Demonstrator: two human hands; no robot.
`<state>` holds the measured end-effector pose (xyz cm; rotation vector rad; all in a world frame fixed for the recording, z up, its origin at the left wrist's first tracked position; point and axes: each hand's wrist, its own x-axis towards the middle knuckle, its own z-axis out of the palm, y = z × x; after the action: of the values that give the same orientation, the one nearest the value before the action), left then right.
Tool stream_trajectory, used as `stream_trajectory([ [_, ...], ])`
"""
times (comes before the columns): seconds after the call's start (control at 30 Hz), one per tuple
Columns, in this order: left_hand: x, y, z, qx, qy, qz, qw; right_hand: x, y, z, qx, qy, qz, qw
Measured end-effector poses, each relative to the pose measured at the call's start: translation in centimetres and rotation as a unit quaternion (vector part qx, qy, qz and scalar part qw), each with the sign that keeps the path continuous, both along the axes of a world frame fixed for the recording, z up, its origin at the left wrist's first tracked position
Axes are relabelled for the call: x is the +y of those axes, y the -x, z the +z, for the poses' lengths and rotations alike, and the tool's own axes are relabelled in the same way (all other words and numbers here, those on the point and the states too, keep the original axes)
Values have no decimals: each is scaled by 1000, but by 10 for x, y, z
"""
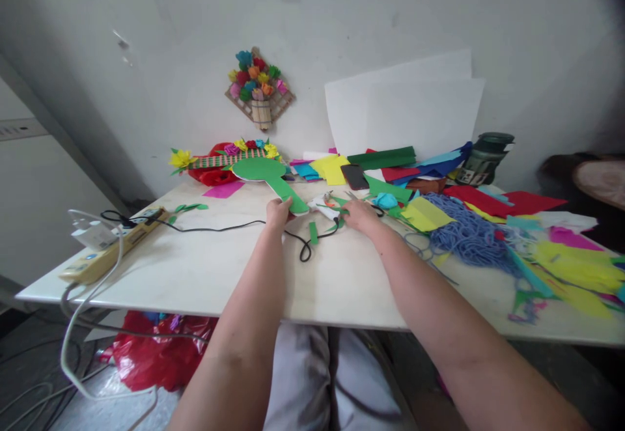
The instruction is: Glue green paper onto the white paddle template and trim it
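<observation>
My left hand [278,211] grips the lower end of a green paddle-shaped paper cutout [266,174] that lies on the white table [195,268]. My right hand [360,214] rests palm down on green paper scraps [336,222], next to a white glue gun [326,208] and small scissors [349,194]; whether its fingers hold anything is hidden. A black cord [234,226] runs across the table to the glue gun.
A power strip [114,243] with a white plug sits at the left edge. Coloured paper sheets [390,164], a phone [354,176], blue yarn [463,232], a dark green jar [486,156] and yellow cuttings [576,268] crowd the right. Paper flower crafts [224,157] stand behind.
</observation>
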<state>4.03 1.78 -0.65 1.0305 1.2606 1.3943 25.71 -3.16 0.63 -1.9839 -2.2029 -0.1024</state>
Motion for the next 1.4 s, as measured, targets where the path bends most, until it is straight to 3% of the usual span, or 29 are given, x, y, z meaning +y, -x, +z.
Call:
stream_trajectory([
  [0.27,5,5,-3,76,-29,44,996,-7,2,9,-55,-33,-45,997],
  [0.57,8,7,-1,87,-25,78,993,-4,-18,8,-46,-40,-174,983],
  [0.7,9,6,1,72,-45,89,992,-5,-26,8,-35,-75,-187,979],
  [0.83,4,4,6,61,-46,93,993,-9,-17,15,9,-133,-87,987],
  [0.97,-2,2,12,30,-29,101,994,-17,12,19,19,-144,110,983],
  [1.03,-3,2,13,4,-21,109,994,-20,28,18,-14,-118,233,965],
  [1.1,-3,2,14,-17,-25,116,993,-22,41,13,-46,-80,308,947],
  [1.23,-3,1,13,-32,-40,121,991,-18,52,3,-74,-35,341,936],
  [1.4,-3,2,13,-36,-54,109,992,-15,50,4,-70,-103,313,942],
])
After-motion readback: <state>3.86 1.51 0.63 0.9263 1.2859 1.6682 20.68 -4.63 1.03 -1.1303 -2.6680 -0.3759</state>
